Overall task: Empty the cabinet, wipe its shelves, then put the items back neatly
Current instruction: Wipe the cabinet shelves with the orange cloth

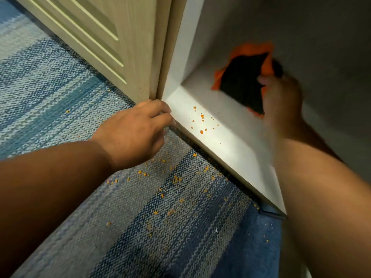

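Note:
The white cabinet's bottom shelf (200, 91) lies open at floor level on the right, with nothing else on it. Inside it my right hand (281, 101), blurred by motion, grips an orange and black sponge (243, 81) against the shelf floor. Small orange crumbs (201, 125) lie scattered on the shelf's front ledge. My left hand (138, 129) hangs just above the carpet, its fingertips touching the cabinet's lower left front corner, fingers loosely bent and holding nothing.
A cream panelled cabinet door (96, 37) stands open to the left of the shelf. Blue and grey woven carpet (100, 207) covers the floor, sprinkled with more orange crumbs (176, 179) in front of the cabinet.

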Demonstrator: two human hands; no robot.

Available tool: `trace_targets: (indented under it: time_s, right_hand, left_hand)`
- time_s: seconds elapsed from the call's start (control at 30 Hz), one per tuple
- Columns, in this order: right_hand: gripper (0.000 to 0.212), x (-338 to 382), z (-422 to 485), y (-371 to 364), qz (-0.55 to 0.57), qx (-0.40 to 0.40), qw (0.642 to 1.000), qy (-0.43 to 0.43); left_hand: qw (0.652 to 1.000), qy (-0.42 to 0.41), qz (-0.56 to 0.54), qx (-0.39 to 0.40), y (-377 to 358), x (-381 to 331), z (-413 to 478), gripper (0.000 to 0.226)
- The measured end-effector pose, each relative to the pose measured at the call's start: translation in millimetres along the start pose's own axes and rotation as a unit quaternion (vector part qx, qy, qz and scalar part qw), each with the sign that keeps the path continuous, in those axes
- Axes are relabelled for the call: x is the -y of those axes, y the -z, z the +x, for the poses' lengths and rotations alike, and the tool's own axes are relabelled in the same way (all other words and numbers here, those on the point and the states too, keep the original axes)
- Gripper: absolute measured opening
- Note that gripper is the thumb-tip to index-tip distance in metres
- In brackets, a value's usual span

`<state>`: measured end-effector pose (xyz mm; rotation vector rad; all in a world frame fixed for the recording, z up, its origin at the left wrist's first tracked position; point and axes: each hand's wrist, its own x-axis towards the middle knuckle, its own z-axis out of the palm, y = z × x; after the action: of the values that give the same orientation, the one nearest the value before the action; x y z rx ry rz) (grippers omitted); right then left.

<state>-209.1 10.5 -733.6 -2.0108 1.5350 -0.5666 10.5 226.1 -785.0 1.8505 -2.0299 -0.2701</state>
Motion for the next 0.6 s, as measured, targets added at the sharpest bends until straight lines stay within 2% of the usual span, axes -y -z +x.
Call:
trace_targets:
  time_s: [0.07, 0.17, 0.27, 0.33, 0.4, 0.47, 0.5, 0.53, 0.57, 0.6]
  right_hand:
    - [0.030, -12.0, 13.5, -7.6, -0.063, 0.032, 0.996, 0.046]
    - [0.045, -8.6, -18.5, -48.1, -0.020, 0.166, 0.980, 0.103]
    - [0.042, 10.2, -86.2, -64.2, 0.044, 0.215, 0.968, 0.121]
    - [0.039, 10.4, -115.1, -58.9, 0.053, 0.191, 0.967, 0.157]
    - [0.028, 3.9, -105.6, -37.7, -0.019, 0.084, 0.983, 0.163]
    - [0.020, -8.4, -74.1, -20.1, -0.020, -0.024, 0.995, 0.096]
    - [0.025, -15.6, -56.8, -11.3, -0.016, -0.050, 0.995, 0.079]
    - [0.033, -11.7, -43.4, -9.4, -0.023, -0.050, 0.996, 0.066]
    - [0.036, -10.7, -35.3, -12.7, -0.081, -0.044, 0.993, 0.075]
    - [0.034, -10.2, -37.8, -21.1, -0.066, -0.041, 0.994, 0.073]
  left_hand:
    - [0.999, -0.026, 0.027, 0.008, 3.7, 5.0, -2.9, 0.029]
    - [0.996, -0.049, 0.072, 0.034, 6.3, 13.6, -7.8, 0.037]
    - [0.993, -0.040, 0.090, 0.063, 10.2, 14.8, -9.8, 0.047]
    - [0.993, -0.035, 0.088, 0.070, 14.3, 13.8, -8.8, 0.051]
    - [0.993, -0.032, 0.084, 0.074, 15.8, 14.8, -9.3, 0.049]
    - [0.993, -0.031, 0.082, 0.082, 15.4, 14.9, -10.3, 0.048]
    - [0.992, -0.032, 0.083, 0.085, 14.8, 14.4, -10.4, 0.047]
    - [0.992, -0.034, 0.083, 0.087, 14.8, 13.8, -10.7, 0.046]
    - [0.993, -0.034, 0.079, 0.086, 15.3, 13.6, -10.8, 0.045]
    - [0.994, -0.033, 0.071, 0.083, 16.9, 12.7, -10.9, 0.044]
